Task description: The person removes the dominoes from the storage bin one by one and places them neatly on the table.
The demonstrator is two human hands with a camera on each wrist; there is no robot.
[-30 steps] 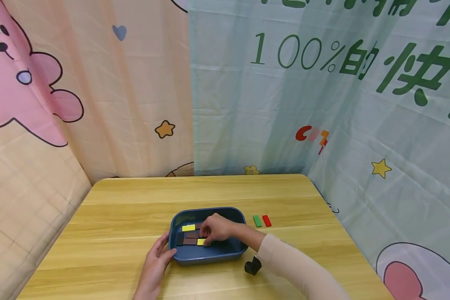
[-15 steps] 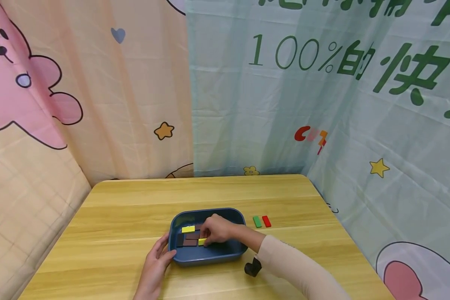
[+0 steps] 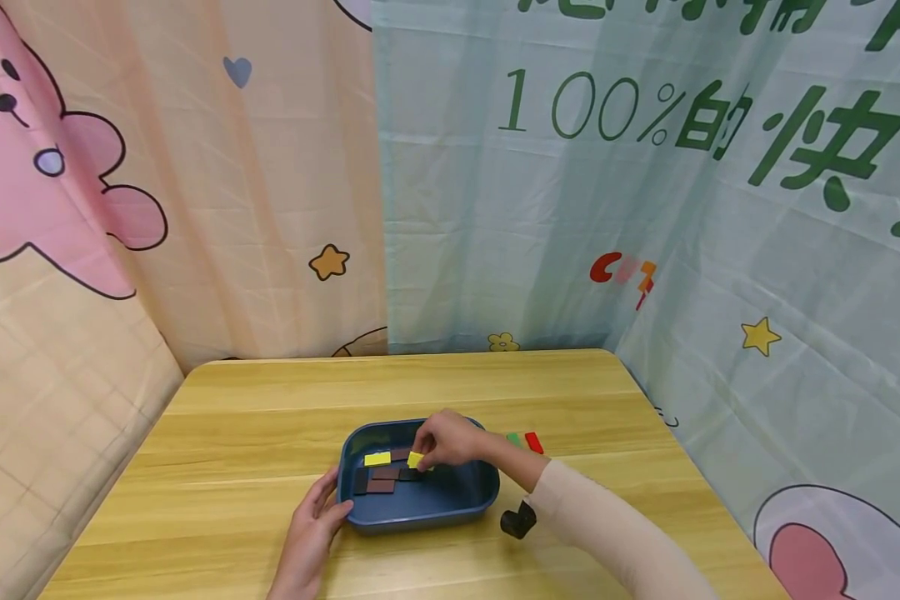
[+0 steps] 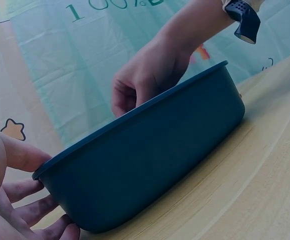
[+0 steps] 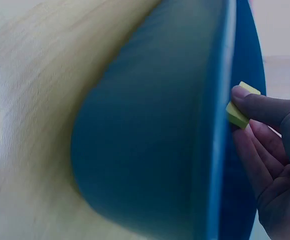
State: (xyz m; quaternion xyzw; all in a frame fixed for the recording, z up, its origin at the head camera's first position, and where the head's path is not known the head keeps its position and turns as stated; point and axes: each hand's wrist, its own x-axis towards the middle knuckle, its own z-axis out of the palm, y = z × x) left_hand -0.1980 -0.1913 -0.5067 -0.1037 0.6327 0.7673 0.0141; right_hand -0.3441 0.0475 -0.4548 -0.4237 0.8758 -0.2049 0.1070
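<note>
A dark blue tub (image 3: pixel 453 493) stands on the wooden table. My left hand (image 3: pixel 311 521) grips its left end, thumb (image 4: pixel 27 159) at the rim and the other fingers against the outer wall. Over the tub's inside, my right hand (image 3: pixel 452 440) pinches a small yellow block (image 5: pixel 239 116) between thumb and fingers. Below and left of that hand, another yellow block (image 3: pixel 377 458), several brown blocks (image 3: pixel 380 486) and black blocks (image 3: pixel 361 481) lie flat on the tub floor. Part of the tub's far side is hidden behind the right hand.
Right of the tub, a green block (image 3: pixel 513 438), partly covered by the right forearm, and a red block (image 3: pixel 534 442) lie on the table (image 3: pixel 217 500). A black device (image 3: pixel 518 520) sits at the right wrist. Printed curtains (image 3: pixel 480 208) hang behind the table.
My right hand has lifted the yellow block from the tub's front row and moved up and slightly right with it. A black block it covered now shows. The left hand stays put.
</note>
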